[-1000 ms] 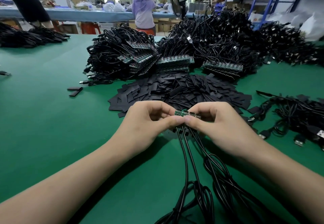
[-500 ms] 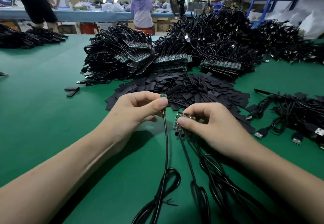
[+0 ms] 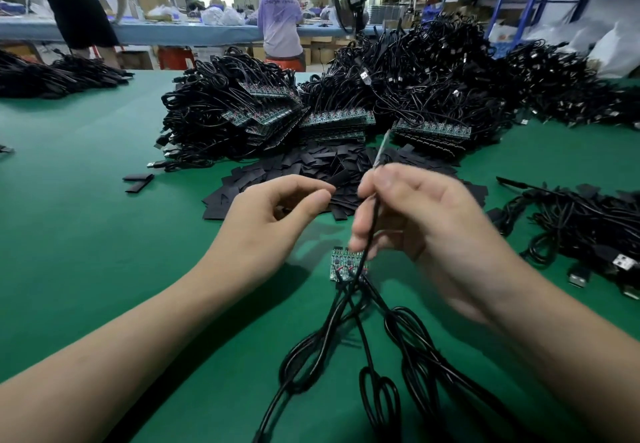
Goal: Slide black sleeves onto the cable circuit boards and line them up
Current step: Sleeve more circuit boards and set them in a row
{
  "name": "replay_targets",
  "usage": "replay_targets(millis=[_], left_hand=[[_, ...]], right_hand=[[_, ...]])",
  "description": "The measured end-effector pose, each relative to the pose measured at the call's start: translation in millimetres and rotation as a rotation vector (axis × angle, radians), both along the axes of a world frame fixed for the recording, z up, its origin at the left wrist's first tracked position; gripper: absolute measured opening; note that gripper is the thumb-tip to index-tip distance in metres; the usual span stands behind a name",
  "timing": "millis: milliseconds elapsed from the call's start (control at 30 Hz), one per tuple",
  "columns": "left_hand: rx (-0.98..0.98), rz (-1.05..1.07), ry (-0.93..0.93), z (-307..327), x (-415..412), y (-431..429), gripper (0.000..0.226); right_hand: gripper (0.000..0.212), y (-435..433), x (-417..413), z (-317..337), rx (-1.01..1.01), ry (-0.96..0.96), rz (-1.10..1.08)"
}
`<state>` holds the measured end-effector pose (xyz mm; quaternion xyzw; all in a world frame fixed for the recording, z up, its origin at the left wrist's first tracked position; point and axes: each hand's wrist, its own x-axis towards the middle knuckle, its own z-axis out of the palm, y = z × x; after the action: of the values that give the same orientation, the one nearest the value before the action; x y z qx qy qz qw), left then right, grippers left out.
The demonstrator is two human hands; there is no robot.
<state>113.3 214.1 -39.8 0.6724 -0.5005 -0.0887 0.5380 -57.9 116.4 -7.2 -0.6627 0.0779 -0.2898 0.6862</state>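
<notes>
**Near field.** At 6 o'clock, black cable loops (image 3: 381, 390) are laid on the green worktop (image 3: 104, 234). Their leads run up to a small cluster of circuit boards (image 3: 346, 264) lying flat on the worktop.

**Middle field.** Above this cluster the right hand (image 3: 433, 220) is raised, its fingers clenched around a single cable (image 3: 372, 224). The blurred circuit board (image 3: 382, 146) on that cable projects above the fingertips. Its long axis is near upright and its free end is pointed toward 1 o'clock. At 9 o'clock of the right hand, and apart from it, the left hand (image 3: 273, 210) is held with its fingers curled and the thumb close to the forefinger. Whether a sleeve is pinched there cannot be told.

**Far field.** Behind both hands a pile of black sleeves (image 3: 311, 168) is spread flat, and two loose sleeves (image 3: 138, 181) are seen at 10 o'clock. Farther off, at 12 o'clock, bundled cables with rows of boards (image 3: 336, 123) are stacked. At 3 o'clock a heap of USB-ended cables (image 3: 588, 234) is shown.
</notes>
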Motion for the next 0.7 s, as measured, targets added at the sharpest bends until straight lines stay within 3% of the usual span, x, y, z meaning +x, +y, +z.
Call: replay_targets(millis=[167,300,467,633,700], left_hand=[[0.179,0.004,-0.442,3.3,14.5,-18.3,0.024],[0.229,-0.066,-0.697,9.6,17.9,-42.2,0.029],[0.276,-0.081,-0.868,4.8,18.5,-65.5,0.023],[0.255,-0.095,-0.959,4.6,19.6,-71.7,0.021],[0.227,-0.103,-1.025,4.4,20.2,-72.0,0.022]], right_hand=[[0.023,-35.0,-24.4,46.3,0.312,-0.19,0.12],[0.024,-72.6,-48.4,68.5,0.287,-0.033,0.137],[0.024,-83.2,-55.0,63.5,-0.075,0.449,0.017],[0.032,-69.1,-39.8,32.4,-0.857,0.922,-0.189],[0.034,-62.7,-31.1,21.1,-1.001,0.982,-0.267]])
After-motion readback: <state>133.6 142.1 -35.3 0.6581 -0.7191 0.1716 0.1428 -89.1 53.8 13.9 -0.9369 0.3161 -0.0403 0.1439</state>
